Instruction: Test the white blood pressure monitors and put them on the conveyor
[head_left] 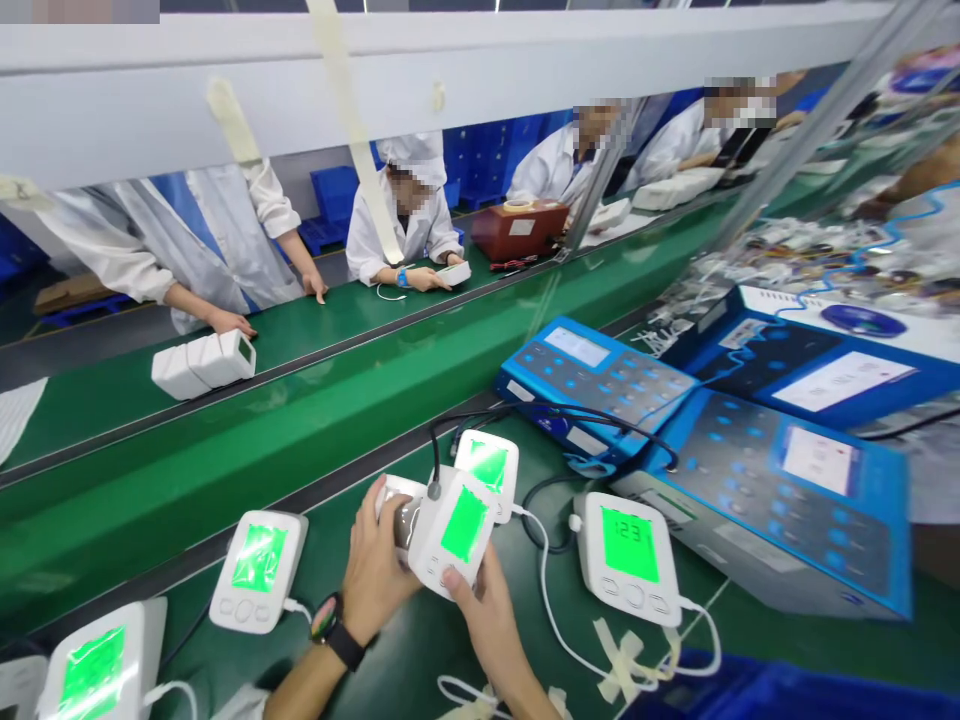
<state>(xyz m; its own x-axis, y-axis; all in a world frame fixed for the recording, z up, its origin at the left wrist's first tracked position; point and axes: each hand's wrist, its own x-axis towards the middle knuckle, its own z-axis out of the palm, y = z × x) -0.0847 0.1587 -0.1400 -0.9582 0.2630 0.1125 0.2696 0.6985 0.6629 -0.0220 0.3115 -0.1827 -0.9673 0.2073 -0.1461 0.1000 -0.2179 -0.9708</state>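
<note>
My left hand [379, 565], with a black-strapped watch at the wrist, is closed around a white device [401, 490] that has a dark, unlit screen and is partly hidden. Right beside it, my right hand [487, 620] grips a white blood pressure monitor [457, 530] with a lit green screen. The right thumb lies on that monitor's lower front, by its buttons. A black tube runs into the monitor's upper left side. Just behind stands another lit monitor [487, 460], partly covered by the held one. To the right, a monitor [630, 555] shows digits on green.
More lit monitors [259, 570] stand on the left with white cables. Blue test instruments [600, 380] sit at the right, beside a blue bin [795, 690]. Across the green conveyor [330, 400], co-workers in white coats handle white units [202, 365]. Tape strips [622, 660] stick to the table.
</note>
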